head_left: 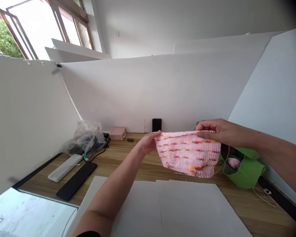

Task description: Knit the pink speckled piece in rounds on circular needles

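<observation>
A pink knitted piece (185, 153) with red, yellow and green flecks hangs stretched in the air above the desk. My left hand (149, 142) pinches its upper left corner. Along the top edge, toward the right end, my right hand (215, 131) grips it between thumb and fingers. To the right of the knitting sits an open green bag (248, 169), with a ball of pink yarn (234, 162) showing inside. Part of the bag is hidden behind the knitting and my right hand.
White sheets (187, 204) cover the desk's front. On the left lie a white power strip (65, 167), a black flat case (77, 181) and a filled plastic bag (87, 136). A pink box (117, 133) and a phone (157, 125) are near the back panel (148, 89). Panels enclose both sides.
</observation>
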Demonstrator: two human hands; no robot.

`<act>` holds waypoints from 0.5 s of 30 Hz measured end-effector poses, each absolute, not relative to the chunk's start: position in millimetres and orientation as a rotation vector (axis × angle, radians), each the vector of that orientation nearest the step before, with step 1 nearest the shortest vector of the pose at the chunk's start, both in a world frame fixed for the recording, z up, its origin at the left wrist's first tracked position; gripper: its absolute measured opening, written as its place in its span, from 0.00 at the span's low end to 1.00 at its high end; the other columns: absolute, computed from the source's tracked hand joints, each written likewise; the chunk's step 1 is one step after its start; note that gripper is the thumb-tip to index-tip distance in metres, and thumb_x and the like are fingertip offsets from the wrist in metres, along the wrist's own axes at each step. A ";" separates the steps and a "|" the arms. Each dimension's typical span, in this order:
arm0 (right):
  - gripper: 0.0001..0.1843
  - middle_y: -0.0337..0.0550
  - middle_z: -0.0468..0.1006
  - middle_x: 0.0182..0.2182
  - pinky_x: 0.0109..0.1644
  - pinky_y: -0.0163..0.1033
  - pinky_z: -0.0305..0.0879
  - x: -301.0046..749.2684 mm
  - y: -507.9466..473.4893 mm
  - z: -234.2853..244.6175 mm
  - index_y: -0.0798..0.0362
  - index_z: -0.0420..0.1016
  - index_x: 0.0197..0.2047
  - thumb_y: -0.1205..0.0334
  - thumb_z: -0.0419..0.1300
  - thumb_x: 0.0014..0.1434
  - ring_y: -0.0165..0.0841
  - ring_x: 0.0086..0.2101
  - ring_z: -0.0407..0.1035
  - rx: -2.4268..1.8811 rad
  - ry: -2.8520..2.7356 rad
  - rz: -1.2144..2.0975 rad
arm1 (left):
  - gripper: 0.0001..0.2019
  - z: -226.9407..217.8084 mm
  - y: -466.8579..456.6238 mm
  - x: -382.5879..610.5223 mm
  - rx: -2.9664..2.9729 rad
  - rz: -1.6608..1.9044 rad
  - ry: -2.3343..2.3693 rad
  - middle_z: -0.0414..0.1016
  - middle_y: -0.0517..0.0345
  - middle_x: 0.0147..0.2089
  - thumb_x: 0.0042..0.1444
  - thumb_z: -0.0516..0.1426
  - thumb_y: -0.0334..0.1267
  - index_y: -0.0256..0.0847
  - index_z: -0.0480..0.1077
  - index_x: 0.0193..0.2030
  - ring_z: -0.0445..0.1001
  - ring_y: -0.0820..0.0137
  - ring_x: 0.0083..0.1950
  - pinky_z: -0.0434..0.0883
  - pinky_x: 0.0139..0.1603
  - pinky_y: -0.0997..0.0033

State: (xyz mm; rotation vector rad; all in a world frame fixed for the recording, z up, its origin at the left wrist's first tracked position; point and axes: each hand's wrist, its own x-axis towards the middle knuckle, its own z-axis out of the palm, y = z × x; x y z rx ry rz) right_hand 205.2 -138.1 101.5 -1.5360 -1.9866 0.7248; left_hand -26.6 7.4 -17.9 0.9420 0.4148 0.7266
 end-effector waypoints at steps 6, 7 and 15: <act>0.28 0.38 0.71 0.26 0.30 0.36 0.56 199.2 -125.1 106.8 0.51 0.70 0.34 0.32 0.60 0.50 0.30 0.28 0.61 -1.649 -1.833 0.674 | 0.19 -27.9 30.1 -27.4 0.983 0.655 0.434 0.81 0.45 0.36 0.49 0.65 0.51 0.34 0.77 0.37 0.78 0.62 0.37 0.70 0.45 0.64; 0.29 0.37 0.71 0.26 0.30 0.36 0.57 199.6 -125.5 105.9 0.51 0.70 0.34 0.32 0.59 0.49 0.30 0.28 0.62 -1.645 -1.827 0.650 | 0.19 -28.4 36.1 -29.1 0.995 0.630 0.440 0.80 0.43 0.34 0.49 0.65 0.51 0.33 0.77 0.36 0.79 0.61 0.36 0.70 0.44 0.62; 0.26 0.39 0.71 0.27 0.31 0.37 0.58 211.9 -132.5 117.0 0.51 0.69 0.34 0.34 0.56 0.55 0.31 0.28 0.63 -1.695 -1.729 0.550 | 0.16 -25.7 103.8 -55.7 0.804 0.893 0.391 0.79 0.45 0.28 0.56 0.62 0.46 0.32 0.75 0.29 0.78 0.67 0.29 0.72 0.39 0.67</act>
